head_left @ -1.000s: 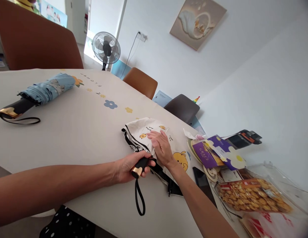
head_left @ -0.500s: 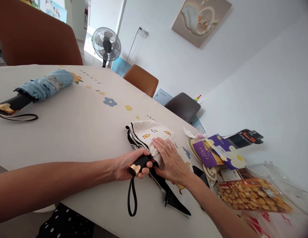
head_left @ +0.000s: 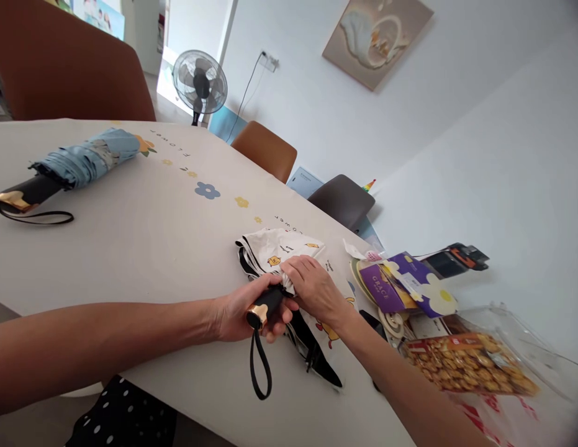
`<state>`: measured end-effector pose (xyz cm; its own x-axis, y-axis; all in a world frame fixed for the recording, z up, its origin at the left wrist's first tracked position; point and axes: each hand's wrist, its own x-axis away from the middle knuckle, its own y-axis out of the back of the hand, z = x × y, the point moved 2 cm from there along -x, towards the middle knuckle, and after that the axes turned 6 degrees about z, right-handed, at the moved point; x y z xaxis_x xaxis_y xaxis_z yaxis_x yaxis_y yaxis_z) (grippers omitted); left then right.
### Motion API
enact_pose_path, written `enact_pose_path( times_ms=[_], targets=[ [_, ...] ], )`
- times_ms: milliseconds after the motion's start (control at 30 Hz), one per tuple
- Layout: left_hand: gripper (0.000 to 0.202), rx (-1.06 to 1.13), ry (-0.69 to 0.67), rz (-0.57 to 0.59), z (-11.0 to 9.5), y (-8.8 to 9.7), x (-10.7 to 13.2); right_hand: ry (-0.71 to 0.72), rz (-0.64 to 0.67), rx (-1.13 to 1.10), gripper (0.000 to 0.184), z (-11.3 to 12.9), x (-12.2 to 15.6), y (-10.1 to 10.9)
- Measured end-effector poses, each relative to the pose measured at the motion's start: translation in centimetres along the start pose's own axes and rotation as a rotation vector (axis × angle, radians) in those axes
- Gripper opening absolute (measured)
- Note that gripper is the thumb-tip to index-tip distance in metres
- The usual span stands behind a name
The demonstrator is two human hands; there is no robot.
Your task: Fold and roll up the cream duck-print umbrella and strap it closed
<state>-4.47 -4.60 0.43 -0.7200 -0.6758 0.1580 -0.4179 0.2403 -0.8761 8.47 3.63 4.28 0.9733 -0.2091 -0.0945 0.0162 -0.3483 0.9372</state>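
Observation:
A folded white umbrella [head_left: 270, 248] with yellow chick prints and black trim lies on the table [head_left: 144, 242]. My left hand [head_left: 235, 313] is closed round its black handle [head_left: 265, 305], which has a gold end cap and a black wrist strap [head_left: 259, 372] hanging off. My right hand [head_left: 314, 288] lies on the canopy just past the handle, fingers curled and pinching the white fabric. Part of the canopy is hidden under that hand.
A folded blue umbrella [head_left: 79, 162] with black handle lies far left. At right sit a purple box [head_left: 400, 285], a black phone [head_left: 372, 323], a bag of snacks [head_left: 470, 369] and a black device [head_left: 456, 259]. Brown chairs [head_left: 265, 149] and a fan [head_left: 199, 84] stand beyond.
My right hand slid back along the canopy toward the handle and its fingers went from flat to gathering the fabric. The loose canopy edge shifted toward me. My left hand kept its grip.

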Motion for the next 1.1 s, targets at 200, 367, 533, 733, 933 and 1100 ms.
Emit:
enact_pose_path(
  times_ms=[200, 367, 533, 733, 933, 1100],
  targets=[
    [0.064, -0.273, -0.041, -0.149, 0.0, -0.3, 0.0, -0.004, 0.153, 0.116, 0.031, -0.1, -0.4, 2.0],
    [0.047, -0.479, -0.038, -0.407, 0.2, 0.2, -0.2, 0.015, 0.29, 0.211, 0.028, 0.4, -0.3, 1.6],
    [0.041, -0.516, -0.07, -0.468, 0.3, 0.8, -0.4, 0.027, 0.321, 0.249, 0.021, 1.3, -0.6, 1.4],
    [0.045, -0.332, 0.05, -0.255, 0.2, -0.3, 0.0, 0.047, 0.306, 0.226, 0.017, 1.3, -1.2, 2.7],
    [0.052, -0.277, 0.0, -0.253, 0.3, -1.3, 0.5, -0.01, 0.265, 0.28, 0.021, 1.4, -2.0, 3.0],
    [0.044, -0.27, -0.082, -0.427, 0.1, -0.4, 0.3, 0.008, 0.307, 0.301, 0.017, 1.4, -2.7, 2.7]
  ],
)
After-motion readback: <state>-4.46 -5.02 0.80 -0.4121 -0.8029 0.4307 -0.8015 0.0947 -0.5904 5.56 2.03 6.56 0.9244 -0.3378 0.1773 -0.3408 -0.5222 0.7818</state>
